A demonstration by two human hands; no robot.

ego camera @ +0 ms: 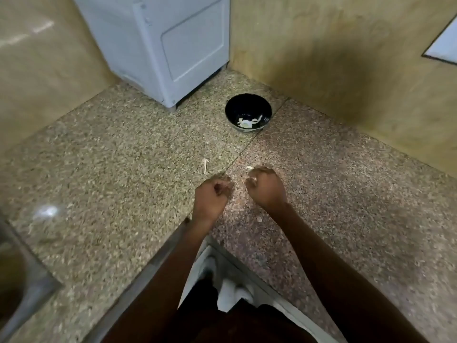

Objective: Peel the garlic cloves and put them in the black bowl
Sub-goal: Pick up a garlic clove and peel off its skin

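- The person's left hand (212, 194) hovers over the speckled granite countertop (111, 169), fingers curled into a loose fist; motion blur hides whether they pinch anything.
- The right hand (265, 188) sits just beside it, apart by a small gap, fingers curled inward around a small pale garlic clove (252, 179) seen at the fingertips; the exact grip is blurred.
- The round glossy black bowl (248, 105) stands farther back on the counter, well apart from both hands, near the corner of the yellowish walls.
- Inside the bowl lie a few pale peeled garlic pieces (246, 123).
- A thin strip of pale garlic skin (204, 165) lies on the counter to the left of the hands, between them and the bowl.
- A small pale scrap (249, 167) lies just beyond the right hand.
- A light grey boxy appliance (173, 45) stands behind the bowl to the left.
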